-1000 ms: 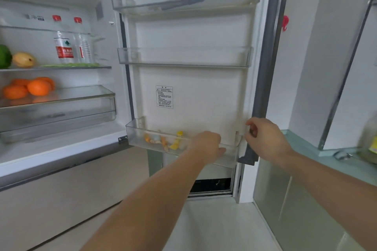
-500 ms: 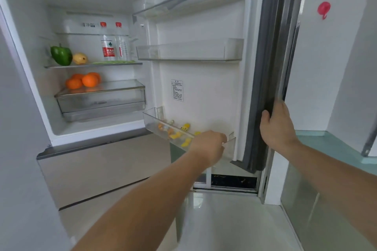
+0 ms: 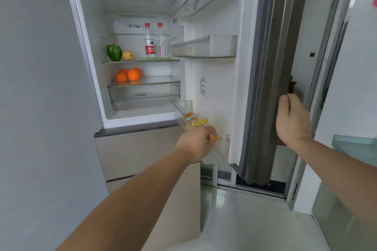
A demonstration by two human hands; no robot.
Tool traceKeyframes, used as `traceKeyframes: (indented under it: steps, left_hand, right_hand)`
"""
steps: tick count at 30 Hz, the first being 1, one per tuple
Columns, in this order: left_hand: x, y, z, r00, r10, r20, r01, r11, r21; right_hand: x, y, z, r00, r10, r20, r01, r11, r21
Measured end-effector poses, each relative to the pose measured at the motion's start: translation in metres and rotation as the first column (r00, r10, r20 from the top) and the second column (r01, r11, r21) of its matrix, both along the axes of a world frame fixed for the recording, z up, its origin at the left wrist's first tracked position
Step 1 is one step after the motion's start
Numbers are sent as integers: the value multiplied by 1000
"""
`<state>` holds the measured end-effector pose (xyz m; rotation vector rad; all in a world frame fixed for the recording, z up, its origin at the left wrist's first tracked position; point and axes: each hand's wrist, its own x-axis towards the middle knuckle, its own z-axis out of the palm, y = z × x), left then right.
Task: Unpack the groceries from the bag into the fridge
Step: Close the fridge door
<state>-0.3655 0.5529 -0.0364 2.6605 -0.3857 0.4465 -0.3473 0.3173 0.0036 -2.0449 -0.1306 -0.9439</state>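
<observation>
The fridge (image 3: pixel 130 112) is open, and its door (image 3: pixel 263 67) swings out to the right of it. The left hand (image 3: pixel 196 142) is at the lowest bin (image 3: pixel 216 152) on the inside of the door. Its fingers are curled, and a small yellow thing pokes out of them, so it seems to pinch a packet (image 3: pixel 213 138). More little orange and yellow packets (image 3: pixel 195 121) lie in that bin, just behind the hand. The right hand (image 3: pixel 292 120) is on the outer edge of the door, above the bin's height. Its fingers wrap round the edge, so their tips are hidden behind the door.

Inside the fridge, a green pepper (image 3: pixel 113 52) and a yellow fruit (image 3: pixel 127 55) sit side by side on the upper shelf. Two bottles (image 3: pixel 155 42) with red caps stand to the right of them on the same shelf. Some oranges (image 3: pixel 129 75) sit on the shelf below, on top of a clear drawer (image 3: pixel 144 91). The middle bin (image 3: pixel 204 47) on the door is above the lowest one. The grocery bag cannot be seen.
</observation>
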Motion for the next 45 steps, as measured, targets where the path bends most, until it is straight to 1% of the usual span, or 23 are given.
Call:
traceKeyframes:
  steps: [2, 3, 5, 6, 8, 10, 12, 14, 17, 20, 23, 26, 29, 31, 33, 35, 38, 40, 42, 45]
  left_hand:
    - [-9, 16, 1, 999, 6, 34, -2, 994, -112]
    - [-14, 22, 4, 996, 12, 88, 3, 986, -164]
    - [-21, 33, 12, 965, 30, 262, 39, 967, -253]
    - [-25, 36, 18, 933, 34, 357, 68, 961, -268]
    - [-34, 43, 30, 854, 14, 519, 110, 972, -207]
    - [-43, 50, 38, 769, -15, 639, 118, 986, -120]
    - [-53, 62, 40, 704, -20, 710, 94, 993, -65]
    - [-61, 78, 37, 679, -3, 734, 34, 999, -28]
    - [-73, 109, 30, 710, 63, 702, -81, 997, -8]
    - [-82, 143, 27, 777, 171, 606, -160, 984, -73]
    - [-89, 174, 26, 836, 195, 513, -145, 980, -135]
    - [-91, 198, 26, 903, 192, 385, -96, 962, -255]
    - [-87, 214, 25, 925, 249, 287, -134, 921, -366]
    - [-78, 223, 23, 932, 275, 235, -140, 873, -467]
    - [-67, 232, 21, 930, 301, 210, -148, 832, -535]
    - [-55, 242, 18, 913, 354, 204, -178, 794, -582]
    - [-37, 262, 20, 872, 448, 197, -241, 743, -625]
    - [-25, 274, 23, 846, 501, 183, -280, 709, -647]
    - [-14, 285, 28, 826, 539, 163, -304, 670, -677]
    - [6, 301, 37, 790, 592, 159, -329, 629, -704]
  right_hand:
    - [-8, 18, -1, 998, 70, -3, -70, 997, -8]
    - [-11, 27, -1, 995, 95, -4, -95, 995, -19]
    - [-13, 47, -3, 990, 142, 23, -141, 988, -64]
    - [-14, 57, -3, 986, 162, 40, -158, 983, -93]
    - [-17, 80, -2, 977, 205, 61, -195, 970, -145]
    - [-19, 102, -1, 964, 255, 76, -238, 954, -185]
    - [-21, 128, 3, 951, 300, 79, -276, 934, -227]
    - [-21, 154, 6, 936, 343, 80, -313, 914, -258]
    - [-18, 197, 10, 903, 413, 121, -371, 889, -268]
    - [-13, 243, 13, 886, 427, 183, -372, 888, -272]
    - [-9, 287, 13, 888, 412, 203, -359, 899, -253]
    - [-3, 323, 14, 894, 411, 178, -367, 899, -237]
    - [7, 352, 14, 896, 426, 129, -388, 889, -243]
    - [15, 369, 14, 889, 445, 113, -409, 879, -244]
    - [24, 383, 13, 876, 471, 106, -437, 867, -242]
    - [35, 395, 12, 864, 492, 107, -450, 849, -276]
    - [57, 407, 13, 856, 507, 104, -428, 806, -410]
    - [77, 413, 15, 863, 495, 105, -366, 754, -545]
    - [97, 420, 18, 863, 483, 149, -270, 690, -672]
    - [124, 436, 23, 857, 476, 198, -163, 614, -772]
